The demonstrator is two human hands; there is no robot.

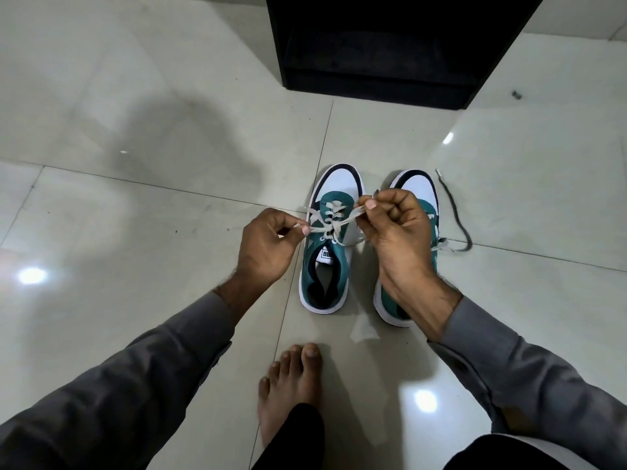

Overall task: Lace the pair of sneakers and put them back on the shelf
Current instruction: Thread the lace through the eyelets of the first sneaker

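Floor [135, 232]: pale glossy tiles, lamp glare in spots.
Shelf [390, 45]: black unit standing beyond the shoes.
Sneakers: left sneaker [329, 266] and right sneaker [412, 188] side by side on the tiles, toes toward the shelf.
Left hand [268, 245]: pinching one end of the lace [334, 220].
Right hand [393, 228]: pinching the other end.
Loose lace [454, 212]: dark, trailing right of the pair.

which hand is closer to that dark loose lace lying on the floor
Right. The right hand is over the right sneaker, just beside the dark lace. The left hand is beyond the left sneaker, farther off.
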